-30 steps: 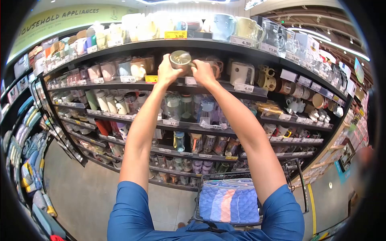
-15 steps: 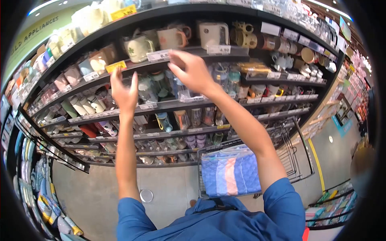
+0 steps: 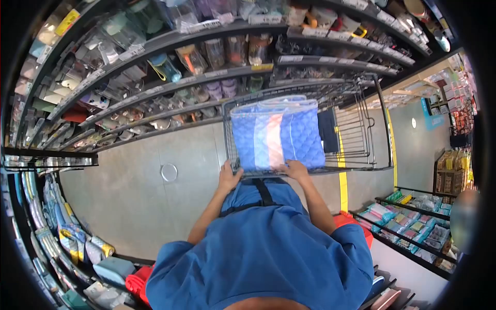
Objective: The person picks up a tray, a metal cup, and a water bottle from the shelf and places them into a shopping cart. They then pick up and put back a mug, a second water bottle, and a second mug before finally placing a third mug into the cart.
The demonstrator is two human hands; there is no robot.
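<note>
A wire shopping cart (image 3: 385, 124) stands in front of my body. Inside it lies a folded quilted bedding piece (image 3: 305, 135), blue with white and pink stripes, in a clear plastic bag. My left hand (image 3: 229, 178) is closed on the near rim of the cart, at its left corner. Farther right, my right hand (image 3: 295, 169) is closed over the same rim, its fingers against the lower edge of the bedding. The undersides of both hands are hidden.
Shelves (image 3: 206, 77) with bottles, cups and price tags curve across the front and left. Folded textiles (image 3: 67, 227) fill a rack at left. A rack of packaged goods (image 3: 413, 217) stands at right, near a yellow floor line (image 3: 343, 191). A round disc (image 3: 168, 172) is on the floor.
Both hands have come down from beside the upper mug shelf to the cart's near rim. The view has tilted down, and the cart appears farther left and higher.
</note>
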